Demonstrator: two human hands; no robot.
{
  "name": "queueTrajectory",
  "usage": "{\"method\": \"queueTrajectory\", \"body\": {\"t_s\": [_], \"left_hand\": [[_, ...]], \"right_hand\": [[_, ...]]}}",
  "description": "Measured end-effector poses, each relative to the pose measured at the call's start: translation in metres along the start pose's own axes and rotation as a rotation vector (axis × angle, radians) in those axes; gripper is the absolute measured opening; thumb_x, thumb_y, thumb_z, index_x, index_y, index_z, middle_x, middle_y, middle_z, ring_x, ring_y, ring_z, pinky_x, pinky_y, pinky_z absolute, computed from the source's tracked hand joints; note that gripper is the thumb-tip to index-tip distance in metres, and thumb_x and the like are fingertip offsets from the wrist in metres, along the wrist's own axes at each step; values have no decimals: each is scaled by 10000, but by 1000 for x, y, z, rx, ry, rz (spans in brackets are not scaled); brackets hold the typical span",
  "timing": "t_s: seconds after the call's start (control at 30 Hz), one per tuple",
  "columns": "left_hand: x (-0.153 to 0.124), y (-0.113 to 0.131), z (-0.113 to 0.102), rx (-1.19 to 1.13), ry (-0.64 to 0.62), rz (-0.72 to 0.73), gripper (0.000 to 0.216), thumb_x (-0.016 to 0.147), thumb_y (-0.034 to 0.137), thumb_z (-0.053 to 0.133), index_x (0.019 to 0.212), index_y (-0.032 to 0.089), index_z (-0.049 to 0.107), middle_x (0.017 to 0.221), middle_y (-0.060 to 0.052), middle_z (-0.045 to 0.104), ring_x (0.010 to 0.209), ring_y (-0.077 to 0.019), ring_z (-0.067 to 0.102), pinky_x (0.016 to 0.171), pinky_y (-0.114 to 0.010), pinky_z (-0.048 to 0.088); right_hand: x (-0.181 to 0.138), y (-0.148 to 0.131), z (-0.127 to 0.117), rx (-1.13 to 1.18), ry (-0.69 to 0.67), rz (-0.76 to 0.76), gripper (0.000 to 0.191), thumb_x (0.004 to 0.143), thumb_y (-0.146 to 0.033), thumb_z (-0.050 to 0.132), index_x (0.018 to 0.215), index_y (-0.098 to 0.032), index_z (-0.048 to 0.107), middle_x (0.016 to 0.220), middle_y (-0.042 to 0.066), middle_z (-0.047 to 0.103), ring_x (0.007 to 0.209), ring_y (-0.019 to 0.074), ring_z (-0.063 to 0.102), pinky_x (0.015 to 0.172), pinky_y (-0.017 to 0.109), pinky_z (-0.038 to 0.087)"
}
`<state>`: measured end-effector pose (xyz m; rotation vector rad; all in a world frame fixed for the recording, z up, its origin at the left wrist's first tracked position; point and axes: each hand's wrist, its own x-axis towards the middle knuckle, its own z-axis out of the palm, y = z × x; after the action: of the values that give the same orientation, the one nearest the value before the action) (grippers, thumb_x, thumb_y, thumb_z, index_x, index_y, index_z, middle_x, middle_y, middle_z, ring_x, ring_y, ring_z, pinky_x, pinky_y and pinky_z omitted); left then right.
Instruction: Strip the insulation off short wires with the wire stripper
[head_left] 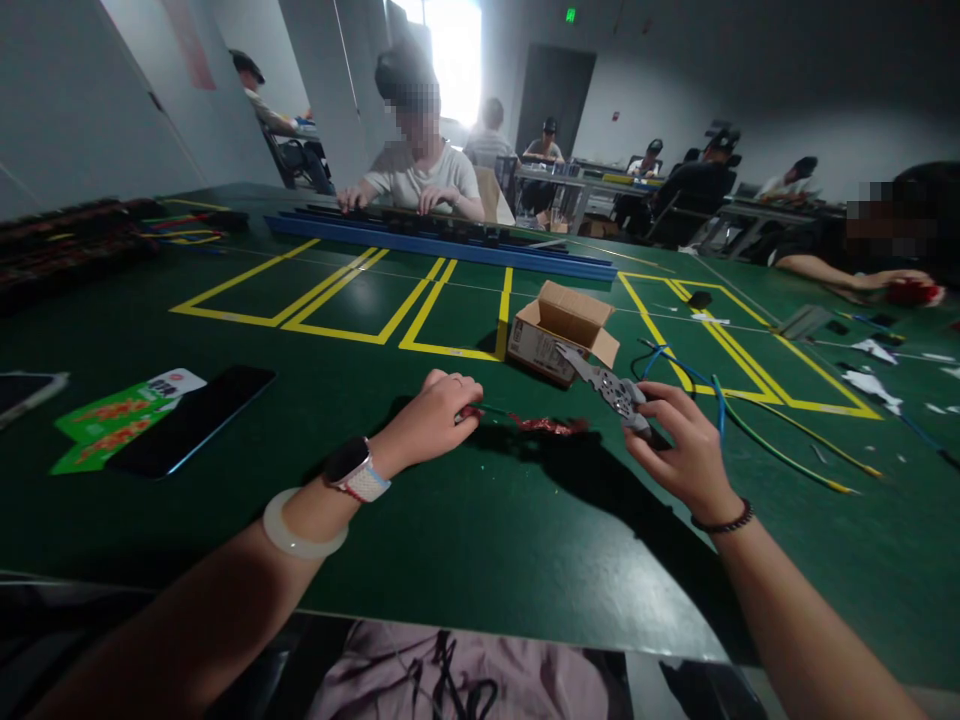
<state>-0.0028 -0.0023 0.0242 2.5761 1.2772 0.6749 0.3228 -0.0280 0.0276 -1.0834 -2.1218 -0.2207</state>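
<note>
My left hand (pixel 439 418) is closed, pinching a thin green wire (pixel 493 408) that points to the right. At the wire's far end is a reddish, shiny, blurred bundle (pixel 551 426); I cannot tell whether it is bare copper strands or something else. Wire strippers (pixel 616 393) with grey, perforated jaws are gripped in my right hand (pixel 679 445), held above the table with the jaws pointing up and left. The tool and the wire are apart. Just behind the strippers stands an open cardboard box (pixel 559 330); its inside is mostly in shadow.
On the green table (pixel 465 560), yellow tape (pixel 345 335) marks rectangles. A phone (pixel 199 420) and green packets (pixel 112 420) lie left. Blue and green-yellow cables (pixel 780 440) and white scraps (pixel 874 390) are right. Across, a person (pixel 420 170) works behind a blue rail (pixel 450 250).
</note>
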Motion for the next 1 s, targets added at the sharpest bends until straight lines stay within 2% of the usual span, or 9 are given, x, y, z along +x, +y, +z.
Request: {"method": "queueTrajectory", "body": {"t_s": [0.1,0.17,0.4,0.6,1.0], "left_hand": [[1,-4,2,38,60,46,179,893,197,461,725,170,517,763,-21,543,764,-183,477,808,-354,355],[1,-5,2,24,91,81,250,922,237,457,682,175,489,740,-20,522,751,-179,461,780,-334,358],[-2,-2,2,-112,172,215,241,965,248,414,786,164,551,786,-46,550,806,-186,476,763,-312,395],[-4,3,3,-66,225,348,257,968,187,362,742,181,484,732,-43,517,757,-185,457,732,-320,404],[-7,2,7,88,369,416,233,969,181,346,755,199,438,706,-37,491,721,-191,448,682,-328,386]], "right_hand": [[1,-1,-1,46,-26,22,133,764,-239,585,890,-246,541,1117,100,573,1007,263,577,864,418,478],[1,-2,-1,95,-74,25,142,768,-228,574,898,-244,519,1135,100,551,1020,256,565,874,413,472],[1,-6,7,306,-356,-26,207,758,-201,568,950,-238,498,1203,97,519,1087,243,543,918,390,465],[2,-13,11,488,-555,-41,208,767,-178,583,950,-221,494,1200,105,490,1077,233,535,908,375,477],[3,-15,4,481,-549,-131,328,746,-151,582,1065,-225,556,1249,109,458,1151,243,495,969,412,448]]}}
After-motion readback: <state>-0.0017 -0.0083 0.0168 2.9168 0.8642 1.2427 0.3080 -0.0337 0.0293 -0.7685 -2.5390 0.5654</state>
